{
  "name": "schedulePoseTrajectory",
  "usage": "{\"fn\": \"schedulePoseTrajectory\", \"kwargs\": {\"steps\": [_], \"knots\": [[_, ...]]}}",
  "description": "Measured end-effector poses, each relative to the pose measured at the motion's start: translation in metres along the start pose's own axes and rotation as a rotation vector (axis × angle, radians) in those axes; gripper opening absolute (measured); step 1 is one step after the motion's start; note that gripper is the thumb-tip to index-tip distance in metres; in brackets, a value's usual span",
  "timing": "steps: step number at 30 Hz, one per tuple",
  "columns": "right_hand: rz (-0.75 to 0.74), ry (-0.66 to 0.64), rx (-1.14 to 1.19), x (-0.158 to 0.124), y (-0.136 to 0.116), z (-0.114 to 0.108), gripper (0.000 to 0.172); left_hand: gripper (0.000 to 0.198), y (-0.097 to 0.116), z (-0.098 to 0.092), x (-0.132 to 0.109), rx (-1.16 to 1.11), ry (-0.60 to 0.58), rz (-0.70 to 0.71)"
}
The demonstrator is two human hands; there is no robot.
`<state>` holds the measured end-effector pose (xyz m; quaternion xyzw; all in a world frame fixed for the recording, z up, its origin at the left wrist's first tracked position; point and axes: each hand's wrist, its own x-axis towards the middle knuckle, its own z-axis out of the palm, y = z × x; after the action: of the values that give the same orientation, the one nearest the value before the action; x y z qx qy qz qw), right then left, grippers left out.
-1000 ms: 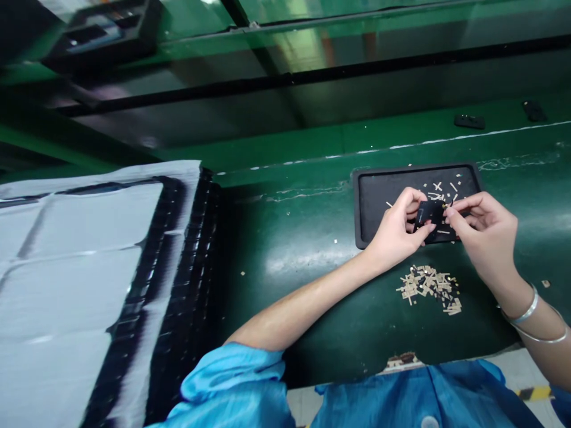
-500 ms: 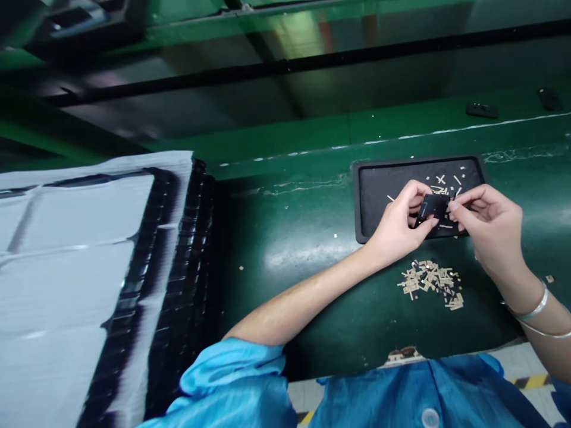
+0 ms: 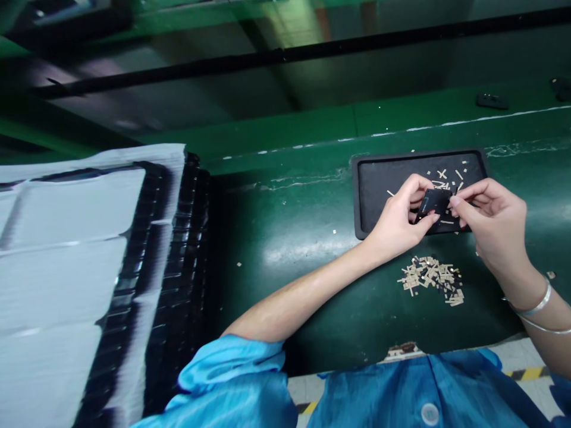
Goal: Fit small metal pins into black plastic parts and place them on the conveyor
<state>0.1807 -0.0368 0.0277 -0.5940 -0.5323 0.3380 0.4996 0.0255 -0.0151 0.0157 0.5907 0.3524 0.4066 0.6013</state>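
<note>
My left hand (image 3: 404, 215) grips a small flat black part (image 3: 434, 203) between thumb and fingers, tilted above the black tray (image 3: 377, 189). At the part's right edge, the thumb and fingertips of my right hand (image 3: 493, 214) are pinched together. Whatever they hold is too small to make out. Thin pale strips and small squares (image 3: 442, 173) lie scattered in the tray behind the part. On the bench just in front of the tray is a loose pile of small beige and dark pieces (image 3: 430, 276).
A stack of black trays (image 3: 178, 255) with pale sheets (image 3: 57, 285) on top stands at the left of the green bench (image 3: 285, 285). Toward the back right lies a small black part (image 3: 491, 101), with another dark part (image 3: 561, 89) beyond it.
The view has shifted slightly. Both hands keep nearly the same pose at the black part, and nothing has visibly been let go or taken hold of.
</note>
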Motion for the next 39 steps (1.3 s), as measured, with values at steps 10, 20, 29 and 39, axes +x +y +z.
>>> {"fn": "schedulePoseTrajectory", "kwargs": {"steps": [10, 20, 29, 39], "knots": [[0.023, 0.003, 0.021, 0.0007, -0.0015, -0.0003, 0.010, 0.031, 0.0022, -0.0014, 0.0011, -0.033, -0.023, -0.008], [0.064, -0.027, 0.110, 0.0035, -0.0023, -0.0030, 0.007, 0.045, 0.0050, -0.0037, 0.0029, -0.213, -0.078, -0.097], [0.042, -0.012, 0.148, 0.0031, -0.0061, -0.0013, 0.009, 0.050, 0.0025, -0.0071, 0.0069, -0.362, -0.085, -0.094], [0.172, -0.191, 0.356, 0.0095, -0.0039, -0.0060, 0.015, 0.049, 0.0023, -0.0080, 0.0067, -0.359, -0.109, -0.101]]}}
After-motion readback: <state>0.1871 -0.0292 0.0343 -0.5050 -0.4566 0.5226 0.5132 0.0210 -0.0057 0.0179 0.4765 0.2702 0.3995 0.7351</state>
